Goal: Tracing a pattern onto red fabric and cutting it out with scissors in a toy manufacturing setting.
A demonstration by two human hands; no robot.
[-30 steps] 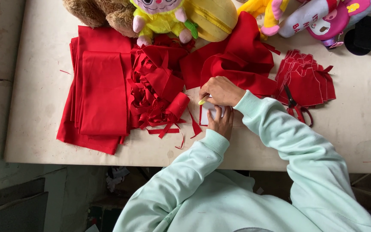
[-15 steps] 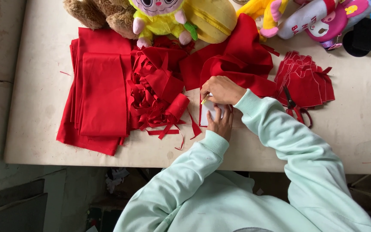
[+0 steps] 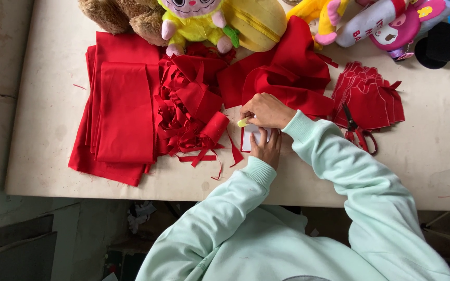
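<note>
My left hand (image 3: 267, 147) lies flat on a small white template (image 3: 250, 136), pressing it onto a piece of red fabric (image 3: 241, 141) near the table's front edge. My right hand (image 3: 266, 110) sits just above it, pinching a small yellow-green piece of chalk (image 3: 242, 123) whose tip touches the template's upper left corner. Both arms wear mint-green sleeves. The hands hide most of the template.
Folded red cloth (image 3: 123, 112) lies left, with a heap of red scraps (image 3: 194, 112) beside it. A stack of cut red pieces (image 3: 368, 96) and red-handled scissors (image 3: 358, 132) lie right. Plush toys (image 3: 194, 21) line the beige table's (image 3: 53, 130) far edge.
My right hand with the chalk has shifted only slightly along the template's edge. My left hand stays pressed on the template.
</note>
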